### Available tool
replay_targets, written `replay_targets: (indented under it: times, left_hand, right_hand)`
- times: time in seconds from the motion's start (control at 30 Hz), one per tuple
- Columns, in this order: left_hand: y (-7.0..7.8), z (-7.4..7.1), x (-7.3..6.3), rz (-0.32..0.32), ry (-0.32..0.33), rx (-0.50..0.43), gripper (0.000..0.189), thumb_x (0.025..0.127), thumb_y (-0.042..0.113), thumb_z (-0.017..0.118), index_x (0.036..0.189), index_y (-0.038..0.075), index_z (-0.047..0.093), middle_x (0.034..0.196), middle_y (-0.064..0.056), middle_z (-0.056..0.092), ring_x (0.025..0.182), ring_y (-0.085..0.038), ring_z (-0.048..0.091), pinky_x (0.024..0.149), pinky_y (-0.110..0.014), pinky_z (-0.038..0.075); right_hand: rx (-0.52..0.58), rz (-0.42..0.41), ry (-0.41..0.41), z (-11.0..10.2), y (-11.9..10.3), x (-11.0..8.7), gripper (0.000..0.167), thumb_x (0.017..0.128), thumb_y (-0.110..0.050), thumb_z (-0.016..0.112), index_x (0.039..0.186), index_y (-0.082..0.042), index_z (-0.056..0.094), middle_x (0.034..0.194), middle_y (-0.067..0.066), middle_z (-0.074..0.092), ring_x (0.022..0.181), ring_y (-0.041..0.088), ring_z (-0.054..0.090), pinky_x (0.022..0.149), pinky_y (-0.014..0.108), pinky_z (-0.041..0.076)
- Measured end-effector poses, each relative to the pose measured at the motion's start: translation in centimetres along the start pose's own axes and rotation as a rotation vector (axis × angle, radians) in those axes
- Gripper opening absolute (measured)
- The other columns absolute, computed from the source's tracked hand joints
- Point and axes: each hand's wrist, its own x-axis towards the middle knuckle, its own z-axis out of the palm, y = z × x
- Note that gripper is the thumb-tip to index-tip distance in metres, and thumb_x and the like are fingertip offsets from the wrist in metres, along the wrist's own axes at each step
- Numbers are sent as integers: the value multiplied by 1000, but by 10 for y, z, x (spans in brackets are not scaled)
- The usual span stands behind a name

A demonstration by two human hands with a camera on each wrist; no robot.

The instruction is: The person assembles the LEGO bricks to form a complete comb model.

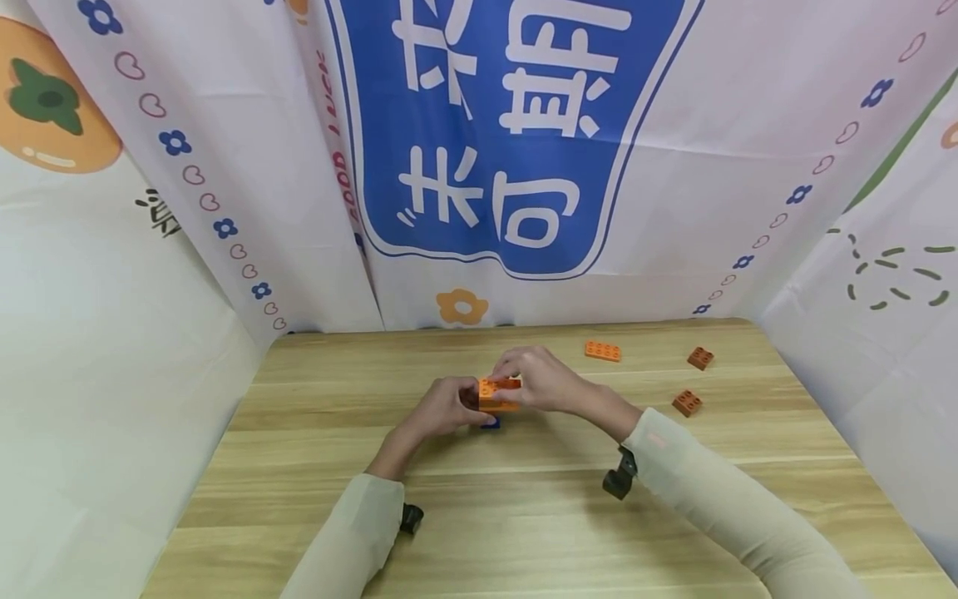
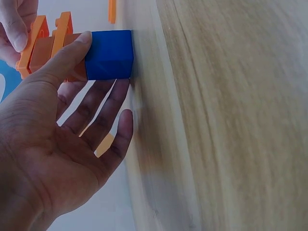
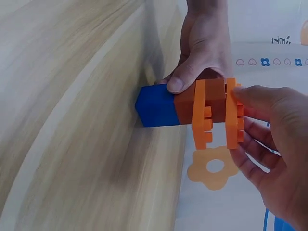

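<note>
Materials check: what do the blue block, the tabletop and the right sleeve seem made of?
Blue block: likely plastic, smooth with a faint sheen, given its crisp edges.
Tabletop: wood or a wood print, low sheen, from its streaky grain.
Right sleeve: probably matte fabric, given its soft creases.

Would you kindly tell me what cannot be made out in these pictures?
Head: most of the blue block, hidden by the left hand and top orange brick.
Left wrist: much of the right hand, cut off by the frame's edge.
Left wrist: part of the loose orange brick, cut off at the top.
</note>
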Motion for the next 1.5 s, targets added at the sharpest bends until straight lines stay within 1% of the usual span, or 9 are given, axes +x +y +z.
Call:
replay_targets:
  times: [0.17,0.33,0.43,0.7,0.83,1.03,1.13,1.3,1.5]
  left_hand:
    - [-1,0,0,-2,-1,0,23,85,19,92,92,11,72,86,4,73,75,-11,60,70,-28,52]
    - [-1,-1,1,-4,-3,7,24,85,20,92,90,11,71,85,4,72,73,-11,58,67,-27,50]
    - [-1,-1,1,-5,-6,5,23,85,20,92,90,12,71,85,4,72,73,-12,58,68,-27,50]
    - [-1,0,1,-2,-8,1,23,85,20,92,91,12,71,86,4,73,75,-12,60,69,-27,52]
    - [-1,0,1,-3,-8,3,23,85,20,92,91,12,71,86,4,73,74,-12,59,68,-27,51]
    - [0,0,2,0,-13,3,23,85,20,92,92,12,71,88,3,73,76,-13,61,70,-28,52]
    - [-1,-1,2,-4,-19,2,23,85,20,92,93,11,72,89,3,73,77,-13,61,71,-28,53]
    - [-1,0,2,-15,-24,11,23,85,20,92,94,12,72,88,4,73,78,-12,61,72,-29,53]
    - [-2,0,3,-19,-23,15,23,85,21,92,94,12,72,88,4,73,77,-13,61,71,-30,53]
  right_hand:
    - [-14,35,-31,-2,-5,3,20,90,-14,86,108,-5,84,103,6,77,94,19,73,81,29,60]
    - [-19,68,-51,-4,-10,5,20,90,-13,85,108,-4,83,104,8,77,95,21,73,82,32,60]
    - [-13,76,-49,-3,-11,4,19,91,-11,85,108,-3,83,104,8,77,95,21,73,83,33,60]
    - [13,76,-35,0,-10,3,19,91,-10,83,109,-2,83,102,8,76,92,20,72,79,30,59]
    - [14,83,-27,2,-10,2,20,91,-10,84,109,-1,82,101,7,75,92,19,71,80,29,59]
    - [14,91,-10,3,-9,1,20,90,-10,84,109,-3,83,102,7,76,94,20,72,83,33,60]
    - [30,89,-6,3,-6,0,21,91,-13,85,110,-5,83,103,5,77,96,19,72,84,34,59]
    - [99,83,-21,3,1,-3,28,90,-19,87,115,-6,81,109,5,77,101,18,71,88,41,60]
    - [164,101,-50,-2,6,-8,40,91,-23,86,126,-7,77,118,5,76,105,16,70,89,39,59]
